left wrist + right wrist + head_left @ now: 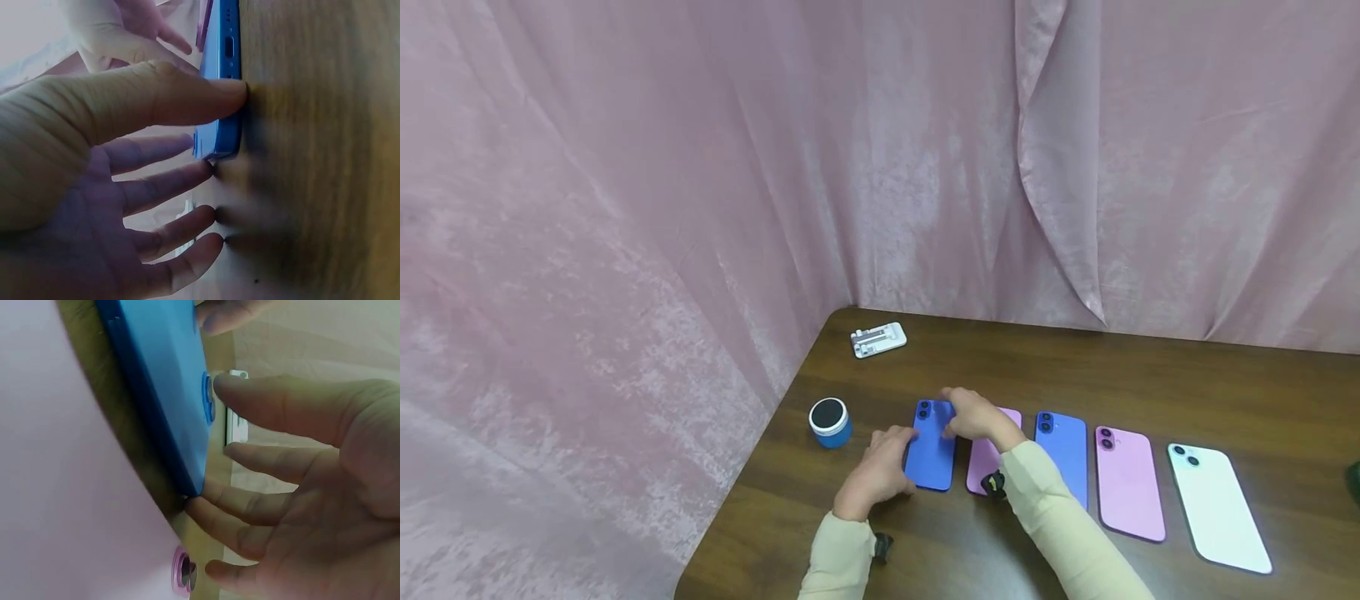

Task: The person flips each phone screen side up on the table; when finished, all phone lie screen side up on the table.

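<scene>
A blue smartphone (934, 450) lies back up on the table between both hands, camera lenses at its far end. My left hand (880, 468) is at its left side; in the left wrist view the thumb reaches across the end with the charging port, and the fingers extend along the side with their tips low by the table. My right hand (976, 417) is at the far right corner, its fingers (228, 528) spread and fingertips right at the phone's edge. Under the right wrist, a pink smartphone (983, 460) is partly hidden.
Further right lie another blue phone (1066, 450), a pink phone (1129, 483) and a white phone (1221, 508). A blue jar with a black-topped white lid (830, 423) stands left, and a small white folding stand-like piece (878, 340) lies behind. A pink curtain (925, 167) borders the wooden table (767, 517).
</scene>
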Available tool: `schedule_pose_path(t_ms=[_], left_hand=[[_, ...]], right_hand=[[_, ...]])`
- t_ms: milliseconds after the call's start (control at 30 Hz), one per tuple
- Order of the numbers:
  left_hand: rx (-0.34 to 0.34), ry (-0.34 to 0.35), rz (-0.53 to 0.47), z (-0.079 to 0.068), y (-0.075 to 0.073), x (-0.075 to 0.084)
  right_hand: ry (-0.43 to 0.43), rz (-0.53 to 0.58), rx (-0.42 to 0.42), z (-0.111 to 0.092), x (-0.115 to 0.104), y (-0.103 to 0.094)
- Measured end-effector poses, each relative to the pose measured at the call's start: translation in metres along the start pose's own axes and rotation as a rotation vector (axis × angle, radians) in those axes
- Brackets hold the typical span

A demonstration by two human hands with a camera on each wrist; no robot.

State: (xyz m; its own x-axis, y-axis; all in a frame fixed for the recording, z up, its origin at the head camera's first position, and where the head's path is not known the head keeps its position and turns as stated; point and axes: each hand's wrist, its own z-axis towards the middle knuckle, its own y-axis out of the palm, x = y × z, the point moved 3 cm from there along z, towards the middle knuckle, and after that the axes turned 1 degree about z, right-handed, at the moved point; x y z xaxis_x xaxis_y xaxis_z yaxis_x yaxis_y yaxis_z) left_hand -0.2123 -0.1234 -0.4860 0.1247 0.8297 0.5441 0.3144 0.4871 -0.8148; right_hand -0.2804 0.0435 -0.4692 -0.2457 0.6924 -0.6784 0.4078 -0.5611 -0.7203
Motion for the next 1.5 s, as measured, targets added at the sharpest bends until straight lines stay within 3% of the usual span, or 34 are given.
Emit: schedule_pose_path(t_ms=[333,467,733,1267,1500], left_hand=[[0.024,-0.003,0.002,0.003,0.0,-0.002],[0.021,-0.004,-0.022,0.004,0.001,-0.004],[0.02,0.044,-0.018,0.006,-0.001,-0.008],[-0.017,0.043,0.004,0.0,-0.001,0.009],[-0.03,0.051,-0.048,-0.003,0.002,0.016]], right_hand=[[0.005,0.041,-0.009,-0.003,0.004,-0.006],[-0.034,0.056,0.003,-0.003,0.005,-0.01],[-0.065,0.101,0.005,-0.003,0.006,-0.014],[-0.099,0.279,-0.007,-0.015,0.009,-0.02],[-0.12,0.257,0.01,-0.019,0.008,-0.024]])
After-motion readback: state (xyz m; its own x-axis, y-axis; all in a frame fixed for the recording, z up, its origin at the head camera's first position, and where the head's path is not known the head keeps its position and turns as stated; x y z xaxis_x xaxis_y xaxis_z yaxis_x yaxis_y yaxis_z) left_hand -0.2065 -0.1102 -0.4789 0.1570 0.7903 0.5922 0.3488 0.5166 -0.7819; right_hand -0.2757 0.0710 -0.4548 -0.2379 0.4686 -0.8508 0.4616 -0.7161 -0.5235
